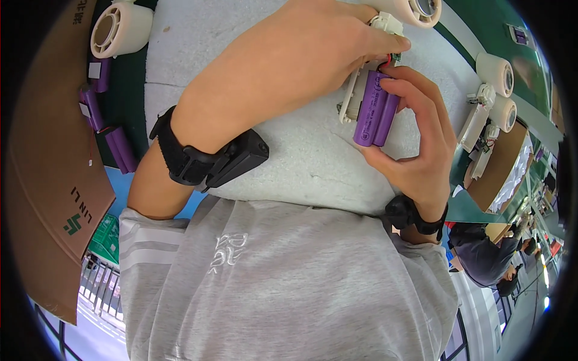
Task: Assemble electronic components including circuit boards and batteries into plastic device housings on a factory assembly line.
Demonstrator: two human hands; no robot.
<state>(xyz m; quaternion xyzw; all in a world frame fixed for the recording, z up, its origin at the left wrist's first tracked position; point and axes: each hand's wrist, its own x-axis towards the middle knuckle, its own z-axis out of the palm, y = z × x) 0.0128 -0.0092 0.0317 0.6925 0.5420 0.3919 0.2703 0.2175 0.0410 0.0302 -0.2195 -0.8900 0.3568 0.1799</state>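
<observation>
We're looking straight down on our two hands, and the right hand (415,144) has its grip closed around a purple cylindrical battery pack of two cells side by side (376,109). Fingers curl over the pack's upper end and far side, the thumb reaches in under its lower end. The pack's long axis runs steeply up the picture, leaning a little: its top end tips toward the upper right, where short red wires (392,59) come out, and its bottom end points down toward the lower left, at our body.

Just to the left of that grip, touching the pack's side, we see a white plastic frame piece (350,96), lying along the same slanted line. Our left hand (301,54) comes across from the left, its grip pinched tight at the fingertips right above the pack's top end, at the wires and a small white plastic connector part (387,23); what exactly the fingertips clamp we cannot tell.

Both wrists carry black strap-on devices (211,159). Under the hands lies a white foam pad (301,162) on the green table (129,90).

Well off to the left of the left-hand grip: loose purple battery cells (102,114), a cream-coloured round plastic housing (120,27) and a brown cardboard box flap (48,156). Off to the right of the right-hand grip sit more cream round housings (497,75) and another white frame assembly (478,117).
</observation>
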